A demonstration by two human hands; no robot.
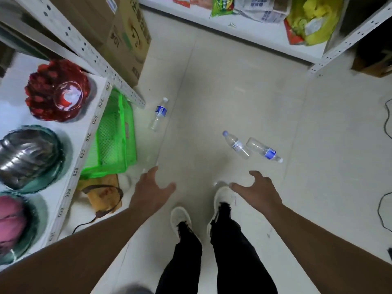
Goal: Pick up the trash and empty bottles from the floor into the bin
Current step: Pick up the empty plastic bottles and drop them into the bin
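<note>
Three clear plastic bottles lie on the pale tiled floor. One bottle with a blue label (pixel 159 113) lies near the shelf leg at the left. Two more, a bottle with a pale label (pixel 236 144) and a blue-labelled bottle (pixel 264 150), lie touching each other right of centre. My left hand (pixel 151 193) and my right hand (pixel 257 190) hang in front of me with fingers spread, holding nothing, well short of the bottles. No bin is in view.
A white metal shelf (pixel 70 158) on the left carries a red bowl (pixel 56 91) and steel bowls. A green plastic basket (pixel 113 134) and cardboard boxes (pixel 129 43) sit beneath it. Another shelf with packets (pixel 265 37) runs along the back. Black cables (pixel 384 209) trail at the right.
</note>
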